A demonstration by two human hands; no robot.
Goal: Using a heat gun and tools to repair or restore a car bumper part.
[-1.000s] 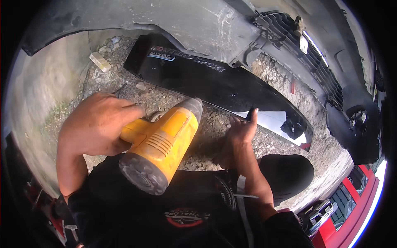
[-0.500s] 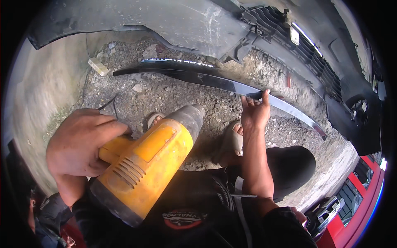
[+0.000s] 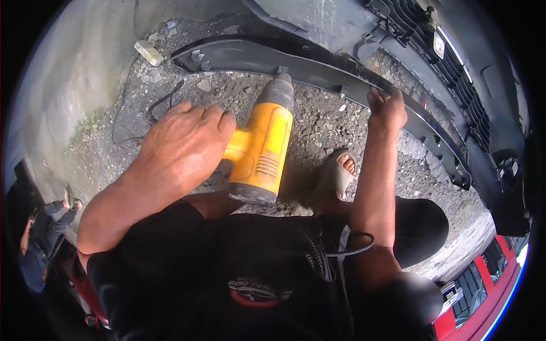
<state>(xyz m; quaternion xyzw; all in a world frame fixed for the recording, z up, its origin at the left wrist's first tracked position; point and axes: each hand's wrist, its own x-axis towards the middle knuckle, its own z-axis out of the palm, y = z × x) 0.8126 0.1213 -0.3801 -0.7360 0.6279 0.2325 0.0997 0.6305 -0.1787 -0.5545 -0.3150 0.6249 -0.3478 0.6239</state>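
My left hand (image 3: 187, 142) is closed round the handle of a yellow heat gun (image 3: 264, 148), whose grey nozzle (image 3: 276, 88) points away from me, just short of or over the near edge of a long black trim panel (image 3: 239, 57); I cannot tell whether it touches. The panel shows its dull underside with small clips along it. My right hand (image 3: 387, 111) grips the panel right of its middle. A dark cable (image 3: 162, 102) lies on the gravel beside my left hand, and my sandalled foot (image 3: 344, 173) is below the panel.
A large grey bumper (image 3: 318, 23) with a black slatted grille (image 3: 438, 68) lies beyond the panel. A concrete wall (image 3: 85, 74) is at the left, with a pale block (image 3: 149, 52) at its foot. Another person (image 3: 42, 244) shows at far left; red metalwork (image 3: 483, 273) is at lower right.
The panel has turned over from its glossy face to its underside and moved farther from me. My right hand went up with it. My left hand moved the heat gun forward, nozzle toward the panel.
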